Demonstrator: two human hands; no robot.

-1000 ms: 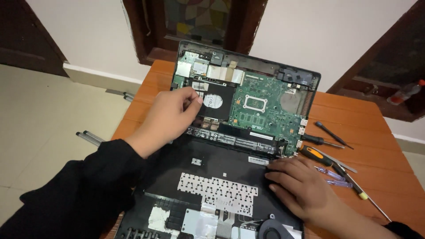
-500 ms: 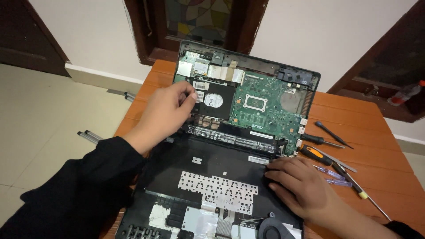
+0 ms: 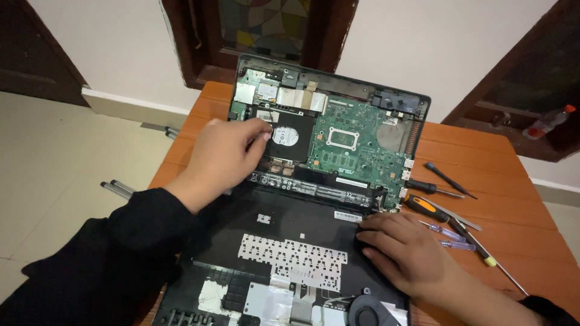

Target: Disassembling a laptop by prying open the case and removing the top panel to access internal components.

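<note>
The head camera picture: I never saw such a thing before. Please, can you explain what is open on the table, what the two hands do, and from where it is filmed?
The camera sits on the person's head and looks down. On the wooden table lies an opened laptop: green circuit board, black drive, and the removed cover turned over. The left hand touches the drive's edge with its fingertips. The right hand rests flat on the cover, holding nothing. Screwdrivers lie to the right.
</note>
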